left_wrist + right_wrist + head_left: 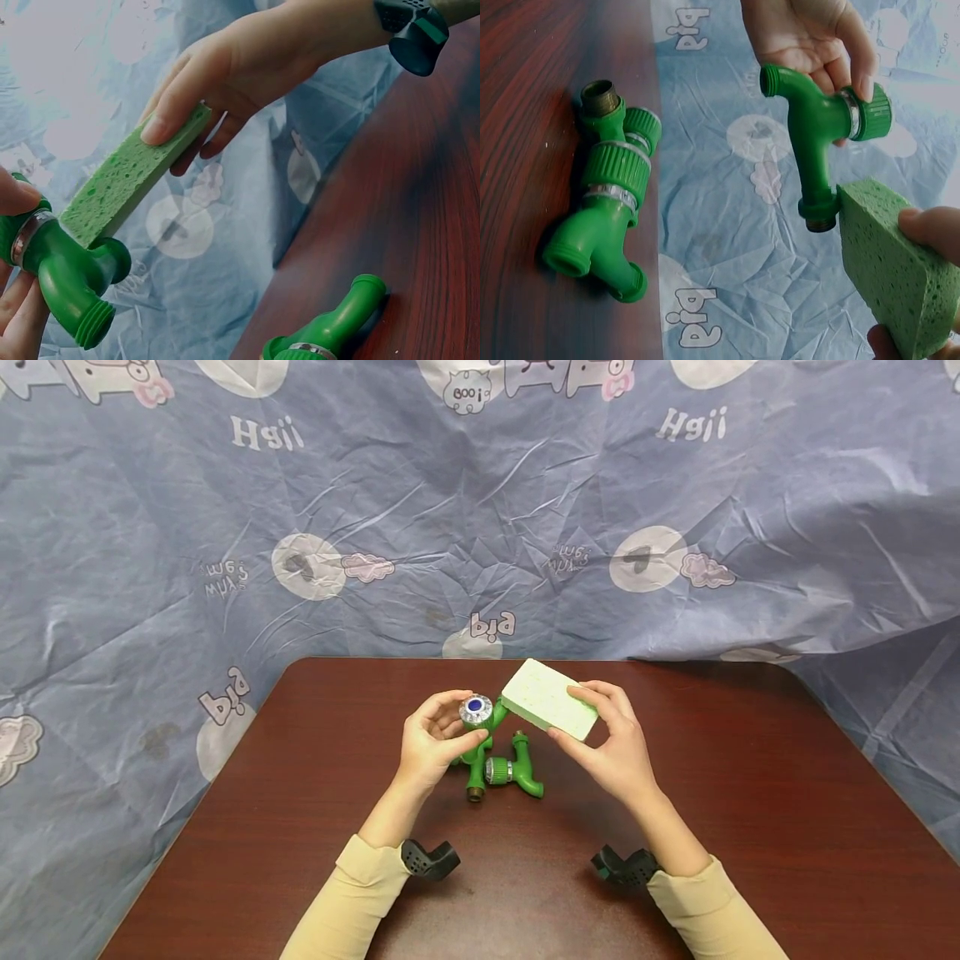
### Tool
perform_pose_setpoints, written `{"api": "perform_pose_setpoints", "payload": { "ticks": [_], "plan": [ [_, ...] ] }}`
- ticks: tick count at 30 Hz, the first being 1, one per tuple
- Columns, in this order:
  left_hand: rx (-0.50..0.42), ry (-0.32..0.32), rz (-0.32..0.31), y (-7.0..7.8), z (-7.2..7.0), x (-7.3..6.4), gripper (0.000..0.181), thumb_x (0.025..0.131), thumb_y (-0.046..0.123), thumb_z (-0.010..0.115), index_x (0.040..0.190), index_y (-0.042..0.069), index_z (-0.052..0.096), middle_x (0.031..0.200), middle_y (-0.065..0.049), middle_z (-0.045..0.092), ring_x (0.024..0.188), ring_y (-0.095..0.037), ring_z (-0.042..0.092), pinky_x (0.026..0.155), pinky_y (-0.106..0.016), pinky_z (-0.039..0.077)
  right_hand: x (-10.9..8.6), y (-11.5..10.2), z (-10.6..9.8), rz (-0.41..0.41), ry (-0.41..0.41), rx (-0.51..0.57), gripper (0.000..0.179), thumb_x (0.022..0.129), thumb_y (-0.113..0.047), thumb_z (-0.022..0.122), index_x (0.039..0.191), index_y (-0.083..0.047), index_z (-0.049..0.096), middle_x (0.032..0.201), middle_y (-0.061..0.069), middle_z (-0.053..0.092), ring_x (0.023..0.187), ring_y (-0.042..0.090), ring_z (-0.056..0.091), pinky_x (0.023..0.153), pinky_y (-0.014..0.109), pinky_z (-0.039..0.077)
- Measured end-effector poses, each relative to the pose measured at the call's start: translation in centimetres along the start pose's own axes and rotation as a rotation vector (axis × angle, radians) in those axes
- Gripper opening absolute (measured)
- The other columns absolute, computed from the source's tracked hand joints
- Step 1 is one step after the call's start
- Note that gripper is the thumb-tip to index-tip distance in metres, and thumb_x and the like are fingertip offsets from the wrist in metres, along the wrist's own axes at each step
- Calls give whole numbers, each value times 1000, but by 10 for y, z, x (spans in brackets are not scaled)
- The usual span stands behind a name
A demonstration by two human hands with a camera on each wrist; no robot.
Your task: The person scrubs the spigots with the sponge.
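Green tap (810, 142), pinched in left hand (429, 739); sponge (549, 695), gripped in right hand (621, 745), apparently touching tap beyond fingertips (575, 691): seemingly wiping, next probably calling for steady rubbing.

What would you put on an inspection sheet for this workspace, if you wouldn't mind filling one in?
Surface: red-brown table, shiny
Job's things: green tap and green sponge, both held; two more green taps lie on the table
Clutter: nothing seen
Hands: left hand grips the held tap's knob; right hand grips the sponge near it, contact unclear
Cables: nothing seen
Surroundings: printed blue-grey cloth behind the table
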State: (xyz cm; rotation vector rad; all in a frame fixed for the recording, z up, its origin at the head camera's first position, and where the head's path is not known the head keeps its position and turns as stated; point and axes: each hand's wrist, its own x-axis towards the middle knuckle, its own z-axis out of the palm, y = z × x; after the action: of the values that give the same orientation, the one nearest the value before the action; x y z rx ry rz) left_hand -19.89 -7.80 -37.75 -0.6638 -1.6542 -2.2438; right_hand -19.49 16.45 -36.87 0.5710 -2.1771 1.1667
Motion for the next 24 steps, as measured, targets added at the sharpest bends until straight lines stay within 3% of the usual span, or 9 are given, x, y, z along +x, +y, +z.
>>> {"api": "perform_pose_setpoints", "payload": {
  "ticks": [6,14,24],
  "plan": [
    [-27,-61,-19,0,-1,-1,55,65,-23,68,116,-17,51,107,-7,63,94,-16,63,81,-28,53,1,5,0,47,51,20,58,65,-8,85,118,-8,63,124,10,50,112,23,47,82,29,37],
    [12,-138,-36,-2,0,-2,56,66,-22,68,119,-16,52,108,-8,63,94,-14,63,82,-31,53,-3,10,8,63,42,41,59,67,-9,85,121,-10,61,125,10,48,113,21,46,82,27,37],
    [23,-92,7,1,-3,1,57,66,-22,68,121,-17,52,108,-5,61,92,-13,61,77,-25,53,0,9,2,52,45,6,58,66,-10,85,119,-8,62,123,10,50,113,23,46,85,30,37]
  ]
}}
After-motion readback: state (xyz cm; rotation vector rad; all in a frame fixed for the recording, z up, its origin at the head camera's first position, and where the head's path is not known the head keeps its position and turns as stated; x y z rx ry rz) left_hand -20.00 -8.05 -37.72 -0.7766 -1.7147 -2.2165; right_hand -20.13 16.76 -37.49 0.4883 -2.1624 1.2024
